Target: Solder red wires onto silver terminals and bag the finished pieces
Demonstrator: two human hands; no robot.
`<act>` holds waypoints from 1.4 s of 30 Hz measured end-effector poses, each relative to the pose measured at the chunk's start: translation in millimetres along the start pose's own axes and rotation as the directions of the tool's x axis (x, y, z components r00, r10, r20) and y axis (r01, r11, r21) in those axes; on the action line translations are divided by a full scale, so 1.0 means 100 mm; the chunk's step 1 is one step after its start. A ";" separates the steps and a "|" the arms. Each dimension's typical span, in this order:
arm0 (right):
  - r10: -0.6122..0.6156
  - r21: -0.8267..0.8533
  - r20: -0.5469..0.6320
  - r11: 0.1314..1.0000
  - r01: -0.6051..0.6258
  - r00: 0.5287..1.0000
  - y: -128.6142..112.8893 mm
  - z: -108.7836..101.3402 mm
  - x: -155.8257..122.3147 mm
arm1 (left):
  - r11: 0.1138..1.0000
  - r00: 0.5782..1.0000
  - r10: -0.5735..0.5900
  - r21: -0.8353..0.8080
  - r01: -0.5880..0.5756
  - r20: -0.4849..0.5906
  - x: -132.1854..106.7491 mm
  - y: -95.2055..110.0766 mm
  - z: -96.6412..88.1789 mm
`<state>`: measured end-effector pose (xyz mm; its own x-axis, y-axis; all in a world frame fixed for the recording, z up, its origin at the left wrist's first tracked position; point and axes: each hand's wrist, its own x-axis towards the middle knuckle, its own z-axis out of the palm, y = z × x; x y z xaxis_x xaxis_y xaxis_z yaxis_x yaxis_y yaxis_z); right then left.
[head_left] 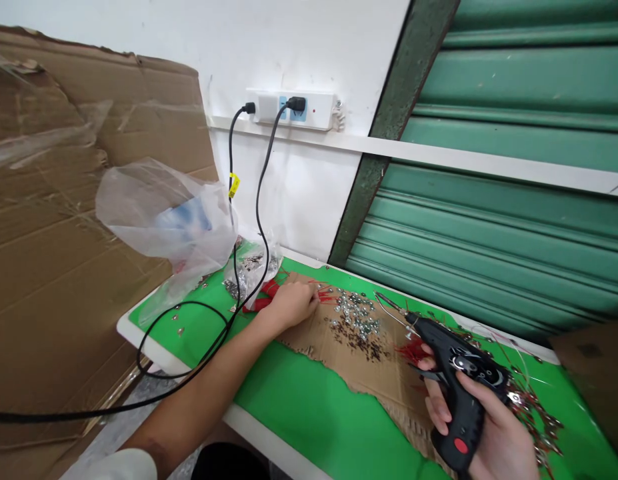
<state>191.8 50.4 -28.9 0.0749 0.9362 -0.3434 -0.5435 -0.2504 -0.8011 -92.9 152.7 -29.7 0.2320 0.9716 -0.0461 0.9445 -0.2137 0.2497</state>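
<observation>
Your right hand (496,423) wraps around the soldering gun (446,350) above the bench (299,400); your left hand (295,303) curls at red wires (329,298) on cardboard (373,381), hold hidden. Likely picking wires; next move calls for separating one.

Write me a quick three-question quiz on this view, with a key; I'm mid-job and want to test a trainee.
1. True or false: the right hand grips the black soldering gun.

2. Multiple choice: what lies directly beneath the central pile of silver metal pieces?
A) the bare green tabletop
B) a cardboard sheet
C) a plastic bag

3. Count: how many black cords run down from the white socket strip on the wall?

Key: 1. True. 2. B. 3. Two.
</observation>
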 end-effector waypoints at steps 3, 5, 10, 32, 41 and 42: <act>0.021 0.005 0.010 1.000 -0.021 1.000 0.03 -0.02 0.01 | 1.000 1.000 0.005 -0.005 -0.005 -0.027 -0.02 0.00 -0.02; 0.031 0.009 0.010 0.999 -0.031 0.999 0.04 -0.02 0.01 | 0.999 0.997 0.028 -0.031 -0.031 -0.075 -0.03 0.01 -0.03; 0.010 -0.007 -0.013 1.000 -0.010 1.000 0.03 0.01 0.01 | 0.990 0.990 0.105 -0.081 -0.113 -0.099 -0.01 0.06 0.04; 0.046 -0.075 0.037 0.996 -0.043 0.998 0.06 0.04 0.01 | 0.988 0.988 0.113 -0.092 -0.123 -0.110 0.10 0.11 0.15; 0.035 -0.089 0.088 0.996 -0.028 0.996 0.04 0.08 -0.03 | 0.992 0.991 0.122 -0.013 -0.123 -0.061 0.16 0.13 0.19; 0.034 -0.091 0.092 0.996 -0.026 0.995 0.04 0.08 -0.03 | 0.992 0.990 0.123 0.006 -0.123 -0.062 0.16 0.13 0.20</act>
<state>182.4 48.9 -27.5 -0.0207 0.9457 -0.3243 -0.4670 -0.2960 -0.8332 -71.7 163.6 -46.8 0.3317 0.9423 0.0447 0.9102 -0.3321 0.2474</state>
